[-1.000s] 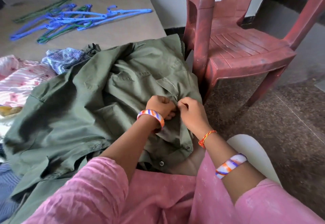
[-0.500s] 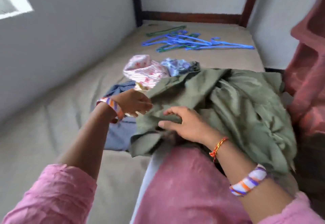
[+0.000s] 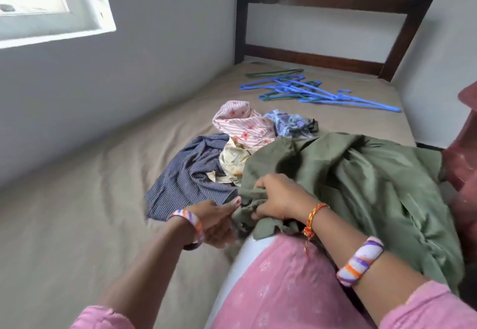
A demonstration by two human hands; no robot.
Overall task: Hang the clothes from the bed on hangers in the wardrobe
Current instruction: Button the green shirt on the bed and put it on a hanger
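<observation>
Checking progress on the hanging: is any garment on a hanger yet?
No: the hangers lie bare near the headboard, apart from the clothes, while both hands grip the green shirt.

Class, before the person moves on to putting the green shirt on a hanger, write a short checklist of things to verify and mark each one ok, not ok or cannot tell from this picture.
1. Both hands hold the shirt: ok. The right hand grips a bunched edge of the green shirt; the left hand holds the cloth beside it.
2. Shirt free of the other clothes: cannot tell. It lies against the striped blue shirt and the pink garment.
3. Hangers available: ok. The hangers lie near the headboard.
4. A hanger in hand: not ok. None has been picked up.
5. Shirt buttoned or open: cannot tell.
6. Wardrobe ready: cannot tell, out of view.
</observation>
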